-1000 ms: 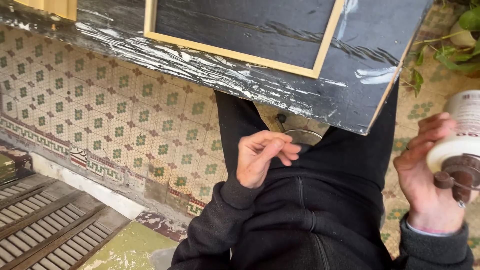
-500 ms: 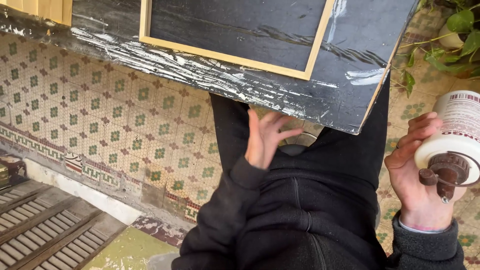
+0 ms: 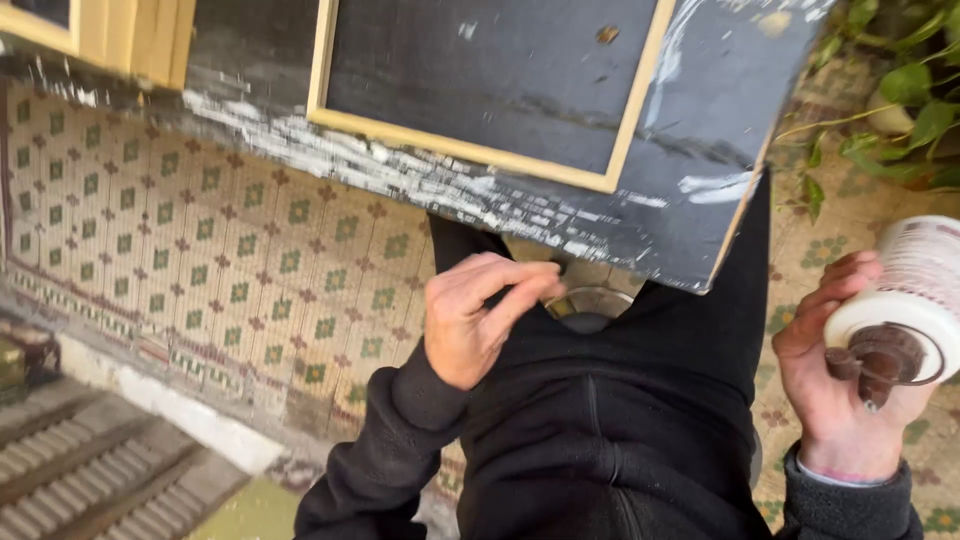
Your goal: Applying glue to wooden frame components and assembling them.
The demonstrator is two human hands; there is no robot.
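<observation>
Dark door panel (image 3: 520,90) overhangs the open tiled floor (image 3: 200,250).

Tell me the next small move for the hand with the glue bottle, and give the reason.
Probably tip the white bottle nozzle-down toward the dark panel. The right hand grips it off to the side with the brown nozzle aimed at the camera, clear of the panel, while the left hand pinches its fingertips just below the panel's scuffed edge.

1. A big dark board (image 3: 700,110) with a light wood frame (image 3: 470,150) on it.
2. A tiled floor (image 3: 200,250) with green flower shapes.
3. Green leaves (image 3: 910,90) at the right.
</observation>
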